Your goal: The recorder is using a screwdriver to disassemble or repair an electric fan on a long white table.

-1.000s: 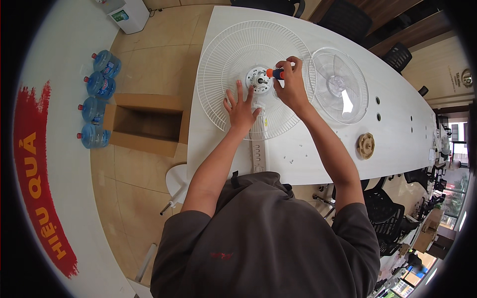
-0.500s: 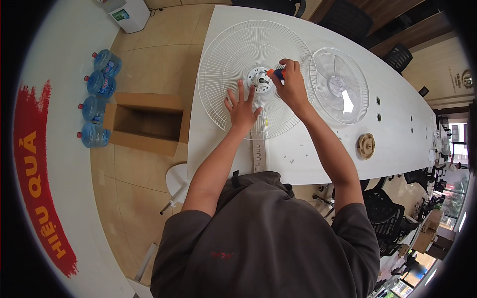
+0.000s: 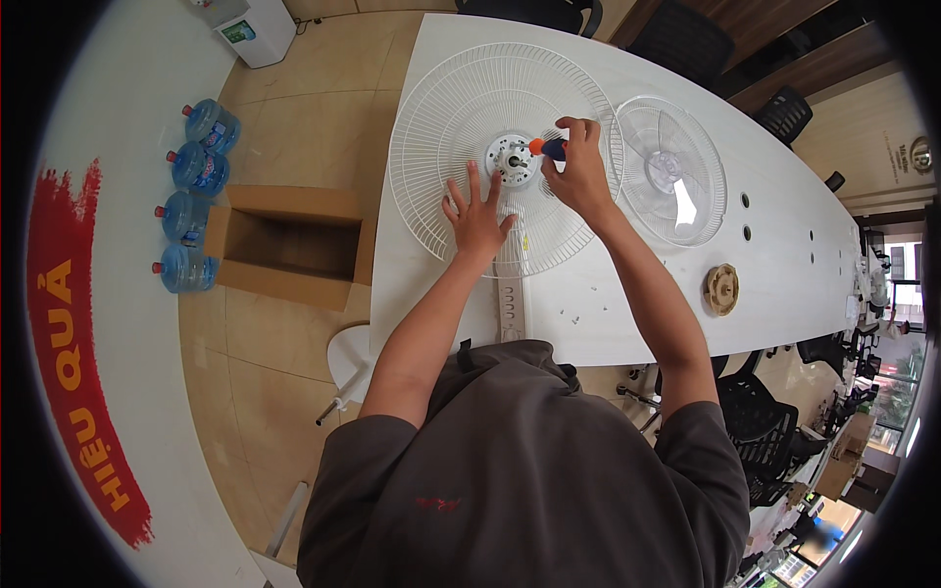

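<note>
My left hand [image 3: 475, 220] lies with fingers spread on the white wire fan guard [image 3: 441, 108], its fingertips beside the white central hub [image 3: 511, 159] with metal shaft. My right hand [image 3: 578, 171] grips an orange and dark blue screwdriver [image 3: 547, 147] at the right side of that hub; its tip is too small to make out. Under the guard, a white fan stand [image 3: 512, 306] extends toward my body. To the right, a second guard [image 3: 632, 118] lies with a transparent fan blade [image 3: 681, 196] in it. Small screws [image 3: 576, 318] lie near a tan round part [image 3: 722, 288].
An open cardboard box [image 3: 235, 245] sits on the floor left of the white table [image 3: 784, 294]. Several water bottles [image 3: 196, 167] and a water dispenser [image 3: 245, 29] line the left wall. A white round-topped stool [image 3: 348, 348] is at the near left; black chairs [image 3: 755, 421] surround the table.
My right hand's fingers have shifted slightly on the screwdriver handle, which stays by the hub. My left hand has stayed spread on the guard.
</note>
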The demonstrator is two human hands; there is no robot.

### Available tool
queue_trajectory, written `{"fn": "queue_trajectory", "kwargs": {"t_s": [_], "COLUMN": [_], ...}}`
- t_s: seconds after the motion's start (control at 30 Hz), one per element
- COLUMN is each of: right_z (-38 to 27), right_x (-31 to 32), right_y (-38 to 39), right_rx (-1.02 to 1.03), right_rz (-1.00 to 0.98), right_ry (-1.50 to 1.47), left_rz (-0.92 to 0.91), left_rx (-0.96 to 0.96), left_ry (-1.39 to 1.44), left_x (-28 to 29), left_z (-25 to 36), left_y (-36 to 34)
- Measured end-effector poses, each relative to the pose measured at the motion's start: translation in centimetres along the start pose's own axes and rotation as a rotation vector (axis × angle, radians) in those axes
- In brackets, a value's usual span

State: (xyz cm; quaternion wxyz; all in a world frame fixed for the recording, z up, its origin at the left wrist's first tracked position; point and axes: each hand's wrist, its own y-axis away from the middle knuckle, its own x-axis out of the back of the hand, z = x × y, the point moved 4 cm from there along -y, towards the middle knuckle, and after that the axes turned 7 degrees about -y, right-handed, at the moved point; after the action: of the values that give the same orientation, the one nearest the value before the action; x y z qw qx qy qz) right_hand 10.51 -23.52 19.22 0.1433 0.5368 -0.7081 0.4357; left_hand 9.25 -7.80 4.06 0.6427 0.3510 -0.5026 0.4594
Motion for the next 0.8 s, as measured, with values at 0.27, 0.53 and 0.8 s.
{"fn": "queue_trajectory", "kwargs": {"t_s": [0.27, 0.53, 0.8], "right_z": [0.7, 0.7, 0.3], "right_x": [-0.2, -0.4, -0.3], "right_y": [0.3, 0.2, 0.2], "right_rx": [-0.119, -0.112, -0.118], "right_rz": [-0.031, -0.053, -0.084], "right_ry": [-0.051, 0.001, -0.022], "left_rz": [0.009, 0.016, 0.004], "left_rx": [-0.006, -0.010, -0.008], "left_ry": [-0.004, -0.008, -0.011], "left_x": [-0.1, 0.1, 0.2], "left_z": [-0.1, 0.0, 0.0], "left_y": [0.1, 0.0, 0.0]}}
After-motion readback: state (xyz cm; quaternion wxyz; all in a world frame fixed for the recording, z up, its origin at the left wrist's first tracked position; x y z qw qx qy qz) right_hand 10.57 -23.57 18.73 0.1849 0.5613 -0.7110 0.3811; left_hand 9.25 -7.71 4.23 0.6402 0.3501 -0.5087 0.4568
